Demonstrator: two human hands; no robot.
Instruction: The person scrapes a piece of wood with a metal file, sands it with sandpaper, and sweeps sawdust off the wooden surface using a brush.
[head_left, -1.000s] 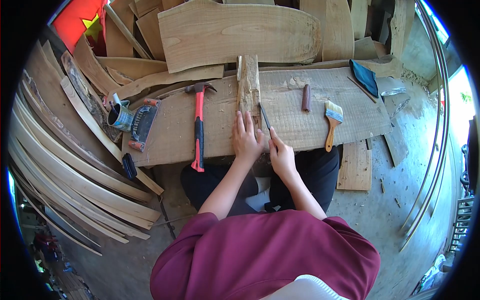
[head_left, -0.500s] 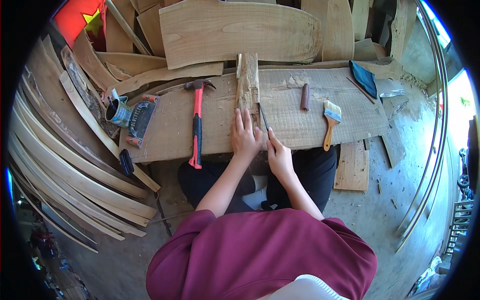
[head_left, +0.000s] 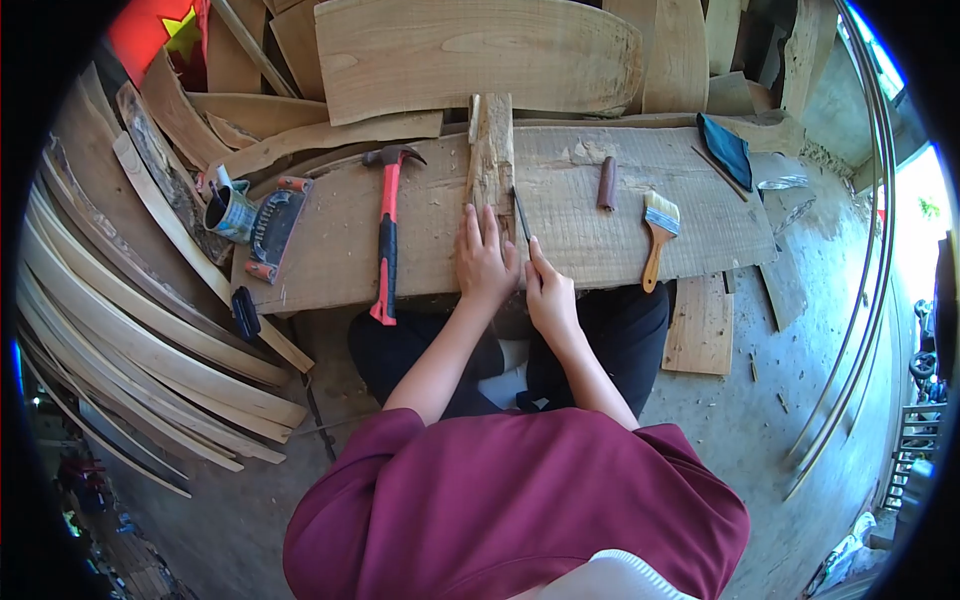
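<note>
My left hand (head_left: 487, 262) lies flat with fingers stretched out on a narrow, rough-surfaced wood piece (head_left: 491, 150), pressing it against the wide plank (head_left: 590, 240). In my right hand (head_left: 550, 292) is a thin dark metal tool (head_left: 522, 218), perhaps a file or narrow chisel; its handle end is hidden in the closed fingers. The tool's tip points away from me and touches, or nearly touches, the right edge of the narrow piece. Left of my hands lies a claw hammer (head_left: 388, 235) with a red and black handle.
On the plank's right are a brown cylindrical piece (head_left: 607, 184), a paintbrush (head_left: 659, 240) and a dark teal cloth (head_left: 725, 152). A sanding block (head_left: 279, 230) and a cup (head_left: 231, 213) stand left. Curved wood strips (head_left: 150, 340) fill the left floor; boards (head_left: 480, 55) lean behind.
The view has shifted slightly. Relative to the wood, my right hand and the dark tool have slid a little forward along its right edge. My left hand stays on the wood.
</note>
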